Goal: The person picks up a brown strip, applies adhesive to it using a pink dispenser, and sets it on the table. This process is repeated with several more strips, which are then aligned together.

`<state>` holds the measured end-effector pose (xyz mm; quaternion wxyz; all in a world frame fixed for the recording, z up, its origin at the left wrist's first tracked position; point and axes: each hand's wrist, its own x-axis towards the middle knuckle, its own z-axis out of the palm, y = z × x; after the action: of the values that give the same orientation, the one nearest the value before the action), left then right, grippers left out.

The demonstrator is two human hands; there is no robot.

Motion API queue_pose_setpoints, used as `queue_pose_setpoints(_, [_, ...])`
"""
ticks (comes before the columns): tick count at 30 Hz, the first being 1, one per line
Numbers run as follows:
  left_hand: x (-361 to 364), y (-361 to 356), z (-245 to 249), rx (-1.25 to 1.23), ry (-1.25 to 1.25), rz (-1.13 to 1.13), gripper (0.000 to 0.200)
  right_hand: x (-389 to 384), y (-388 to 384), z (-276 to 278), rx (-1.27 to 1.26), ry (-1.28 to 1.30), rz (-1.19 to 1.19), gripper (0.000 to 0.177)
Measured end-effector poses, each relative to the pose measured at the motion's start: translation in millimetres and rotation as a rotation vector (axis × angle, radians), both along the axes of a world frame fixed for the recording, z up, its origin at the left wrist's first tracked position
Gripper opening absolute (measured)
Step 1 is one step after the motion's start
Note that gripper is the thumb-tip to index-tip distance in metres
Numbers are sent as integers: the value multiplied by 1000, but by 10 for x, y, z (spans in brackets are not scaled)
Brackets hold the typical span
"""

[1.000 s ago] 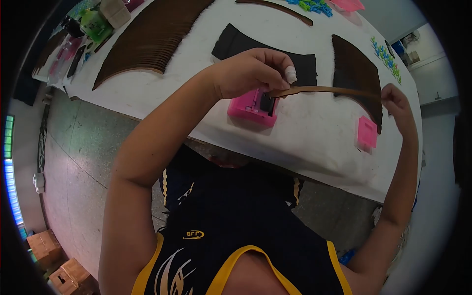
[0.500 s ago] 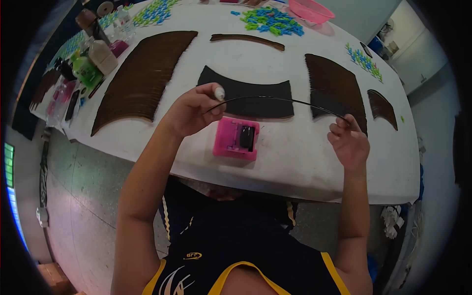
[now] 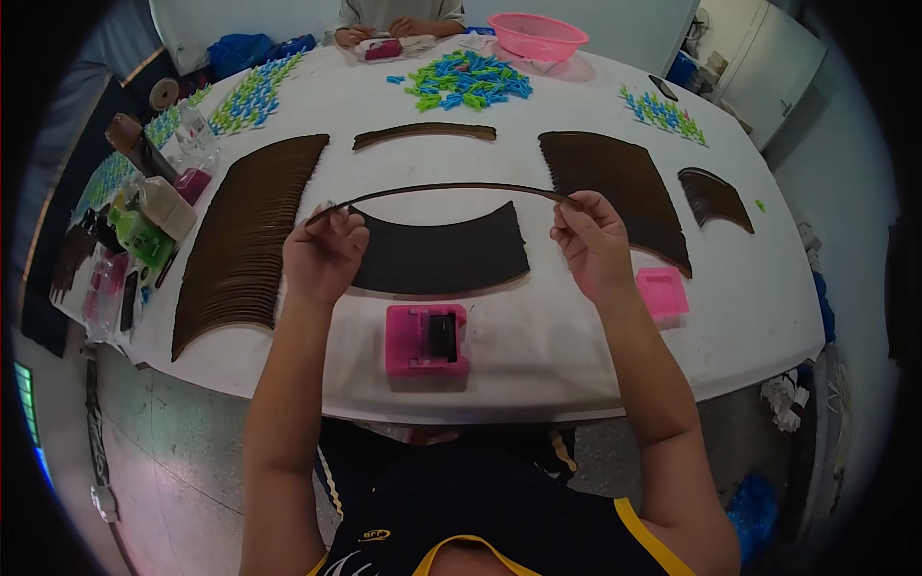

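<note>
A thin, dark, curved strip point(image 3: 451, 186) is stretched in an arch above the table, one end in each hand. My left hand point(image 3: 325, 259) pinches its left end, and my right hand point(image 3: 592, 242) grips the right end between thumb and fingers. Under the strip lies a black curved panel point(image 3: 437, 253) made of what look like strips set side by side. A pink holder with a black roller point(image 3: 400, 353) sits nearer me. Rows of brown curved strips point(image 3: 240, 226) spread to the left, with another brown group point(image 3: 605, 173) behind my right hand.
A pink tray point(image 3: 663, 293) lies right of my right forearm. Farther back are a small brown row point(image 3: 423, 134), piled blue and green clips point(image 3: 471, 82) and a pink basin point(image 3: 538, 36). Bottles point(image 3: 144, 235) crowd the left edge. Another person's hands point(image 3: 384, 31) are across the table.
The strip now shows its broader brown side and is arched more evenly. My hands are closer together in view, the right one further left. The view has tilted up, showing the person opposite.
</note>
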<state>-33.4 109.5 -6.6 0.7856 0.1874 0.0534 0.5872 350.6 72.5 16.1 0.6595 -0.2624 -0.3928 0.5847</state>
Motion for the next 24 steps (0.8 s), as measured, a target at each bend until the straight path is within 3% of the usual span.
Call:
queue_pose_setpoints(2, [54,304,-121,-15,-123,70,19,-36,215,0,9,-46,-16,13])
queue_pose_setpoints(5, [319,727,-123,-276,27,332,21,-116,571,36,0,-176,-80,13])
queue_pose_setpoints(7, [457,1076,-199,-382,222,339,22,-167,836,27,-14,-256,-111,13])
queue_pose_setpoints(9, [589,1333,-241,-435,301,311,23,-175,1125,-55,-54,-451,-119,13])
queue_pose_setpoints(13, [702,1775,-356,-485,417,255,22,-254,1590,-163,-103,-592,-86,15])
queue_pose_setpoints(15, [714,1926,-391,-564,450,107,23,-277,1799,-217,-151,-699,-87,17])
queue_pose_setpoints(20, [740,2098,-398,-499,649,130,29,-270,2253,-430,-172,-838,-107,20])
queue_pose_setpoints(22, [741,2040,-279,-383,930,62,28,-274,2405,-536,-163,-880,-131,21])
queue_pose_setpoints(23, [736,1992,-238,-385,932,58,28,-270,2464,-581,-177,-959,-121,22])
queue_pose_setpoints(24, [711,1943,-229,-178,1265,39,28,-261,2525,-637,-190,-1038,-111,23])
